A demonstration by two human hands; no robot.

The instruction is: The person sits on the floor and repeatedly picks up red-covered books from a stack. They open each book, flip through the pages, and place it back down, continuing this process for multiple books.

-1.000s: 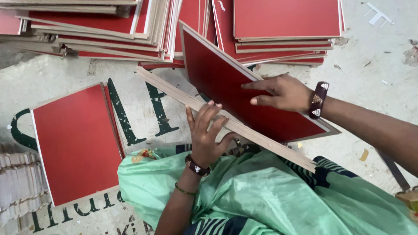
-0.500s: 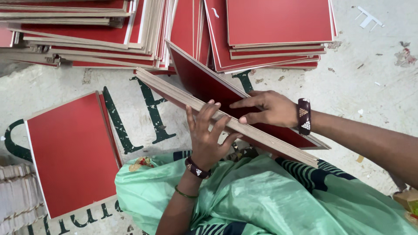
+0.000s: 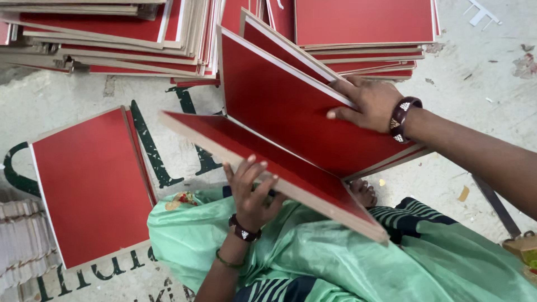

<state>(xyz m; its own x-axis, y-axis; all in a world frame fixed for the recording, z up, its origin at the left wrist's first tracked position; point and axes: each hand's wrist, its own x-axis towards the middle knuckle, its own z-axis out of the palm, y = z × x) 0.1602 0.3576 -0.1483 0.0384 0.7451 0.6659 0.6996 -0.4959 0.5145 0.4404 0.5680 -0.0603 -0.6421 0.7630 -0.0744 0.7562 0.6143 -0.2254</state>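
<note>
My left hand (image 3: 253,193): fingers spread, gripping the near edge of a red board (image 3: 268,162) held flat above my lap. My right hand (image 3: 366,103): fingers extended, pressing flat on a second red board (image 3: 291,106), tilted up behind the first. Floor (image 3: 492,67): one red board (image 3: 89,184) lying at my left; stacks of red boards (image 3: 140,33) beyond.

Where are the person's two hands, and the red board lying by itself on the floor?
left hand (image 3: 254,193), head view, on the back of the hand
right hand (image 3: 372,103), head view, on the back of the hand
single red board (image 3: 89,184), head view, on its red face
</note>
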